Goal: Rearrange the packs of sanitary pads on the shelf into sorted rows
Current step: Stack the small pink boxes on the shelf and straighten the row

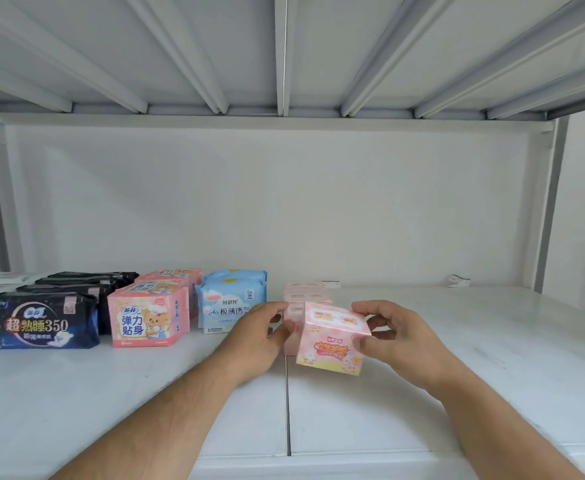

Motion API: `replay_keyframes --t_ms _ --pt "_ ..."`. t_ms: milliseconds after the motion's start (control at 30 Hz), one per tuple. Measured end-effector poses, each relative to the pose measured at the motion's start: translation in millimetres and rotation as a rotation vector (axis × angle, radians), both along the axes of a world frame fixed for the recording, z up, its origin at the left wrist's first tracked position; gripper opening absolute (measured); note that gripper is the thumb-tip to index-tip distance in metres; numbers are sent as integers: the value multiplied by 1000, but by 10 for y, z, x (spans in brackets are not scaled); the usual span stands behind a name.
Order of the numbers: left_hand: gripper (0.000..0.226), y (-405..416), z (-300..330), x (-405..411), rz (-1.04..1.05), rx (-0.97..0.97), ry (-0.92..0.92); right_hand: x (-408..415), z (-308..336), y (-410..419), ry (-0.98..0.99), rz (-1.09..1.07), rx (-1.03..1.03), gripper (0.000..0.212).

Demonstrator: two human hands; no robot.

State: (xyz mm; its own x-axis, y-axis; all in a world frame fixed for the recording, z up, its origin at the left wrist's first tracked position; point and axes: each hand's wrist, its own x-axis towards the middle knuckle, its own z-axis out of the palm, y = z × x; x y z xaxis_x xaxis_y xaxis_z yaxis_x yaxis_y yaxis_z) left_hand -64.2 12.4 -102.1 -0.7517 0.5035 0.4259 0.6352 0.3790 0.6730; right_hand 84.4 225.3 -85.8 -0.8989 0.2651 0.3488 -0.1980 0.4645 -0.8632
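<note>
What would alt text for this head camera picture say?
Two hands, left hand and right hand, hold a pale pink box over a white shelf. Left stand rows of black packs, pink packs and blue packs.

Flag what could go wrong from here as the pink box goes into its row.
The pink box is tilted, pinched by the right hand with the left hand at its side; set down askew, it may sit crooked. Pushed back hard, it could shove the row of pink boxes out of line.
</note>
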Motion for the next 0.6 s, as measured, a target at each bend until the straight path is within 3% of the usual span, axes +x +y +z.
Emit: replay_keyframes --t_ms 200,400,533,600 --pt "42 -20 7 25 -21 63 -43 -43 -94 -34 -23 25 64 43" --pt "18 -160 102 81 14 134 -41 -99 -174 -22 -8 20 66 55" --pt "83 -286 98 70 -14 -22 -27 -110 -206 -29 -26 15 73 59" --pt "90 -298 106 102 -42 -112 -68 -103 -212 -37 -45 -1 103 59"
